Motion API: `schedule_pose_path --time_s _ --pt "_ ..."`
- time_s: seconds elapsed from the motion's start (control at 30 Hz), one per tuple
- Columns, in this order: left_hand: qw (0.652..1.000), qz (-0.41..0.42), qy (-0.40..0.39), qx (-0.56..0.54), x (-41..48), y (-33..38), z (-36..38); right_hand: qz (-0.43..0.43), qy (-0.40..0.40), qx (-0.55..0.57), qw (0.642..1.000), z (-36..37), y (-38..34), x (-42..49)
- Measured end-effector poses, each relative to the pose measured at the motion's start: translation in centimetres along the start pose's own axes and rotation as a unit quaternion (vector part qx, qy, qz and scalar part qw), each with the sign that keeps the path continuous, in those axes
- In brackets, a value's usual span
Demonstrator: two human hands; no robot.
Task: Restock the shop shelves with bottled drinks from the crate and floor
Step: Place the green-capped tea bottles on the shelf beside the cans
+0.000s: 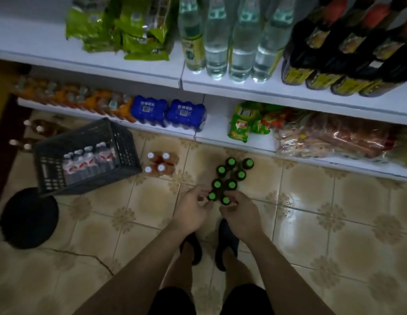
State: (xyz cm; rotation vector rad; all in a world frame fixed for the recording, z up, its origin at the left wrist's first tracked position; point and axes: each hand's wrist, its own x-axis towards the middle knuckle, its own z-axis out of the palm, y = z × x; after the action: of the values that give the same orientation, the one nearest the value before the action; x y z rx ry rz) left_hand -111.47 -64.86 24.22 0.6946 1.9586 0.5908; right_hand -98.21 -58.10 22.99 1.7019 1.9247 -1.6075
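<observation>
Now | green-capped bottles (231, 184) upright on floor (311, 212), cluster running toward 1 o'clock | left hand (193, 210) and right hand (240, 215) each grip one nearest cap | lower shelf (216, 130) at 12 o'clock

Arms stretched down, left hand (193, 211) and right hand (242, 215) each pinch a green-capped bottle (212, 196).

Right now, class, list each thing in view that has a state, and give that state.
Green-capped bottles: upright on the floor, caps on.
Left hand: grips one green-capped bottle's top.
Right hand: grips the bottle beside it.
Crate: on the floor, partly filled.
Blue packs: wrapped, on the lower shelf.
</observation>
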Motion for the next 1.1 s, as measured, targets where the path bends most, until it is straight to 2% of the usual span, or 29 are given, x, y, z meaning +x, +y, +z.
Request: schedule_pose_path --time_s 0.17,0.4,0.67,0.77,0.93,1.1 --pt "0.999 -0.052 -0.008 0.014 6.9 -6.8 4.1 0.014 -0.048 -0.093 0.994 6.5 5.4 8.0" --pt "0.997 -0.075 0.006 0.014 17.0 -17.9 8.3 0.004 -0.081 -0.231 0.97 15.1 13.6 19.2" --pt "0.995 -0.098 -0.012 -0.016 21.8 -26.9 12.2 -0.029 -0.118 -0.389 0.913 21.1 18.1 26.7" --pt "0.993 -0.109 -0.024 -0.023 21.9 -28.9 13.2 -0.023 -0.104 -0.434 0.894 22.7 18.9 27.7" --pt "0.995 -0.098 -0.03 -0.011 22.4 -30.5 13.7 -0.029 -0.08 -0.459 0.885 23.8 19.3 28.4" --pt "0.997 -0.07 -0.019 -0.01 22.0 -29.7 13.0 -0.048 -0.091 -0.396 0.912 23.3 19.0 28.2"
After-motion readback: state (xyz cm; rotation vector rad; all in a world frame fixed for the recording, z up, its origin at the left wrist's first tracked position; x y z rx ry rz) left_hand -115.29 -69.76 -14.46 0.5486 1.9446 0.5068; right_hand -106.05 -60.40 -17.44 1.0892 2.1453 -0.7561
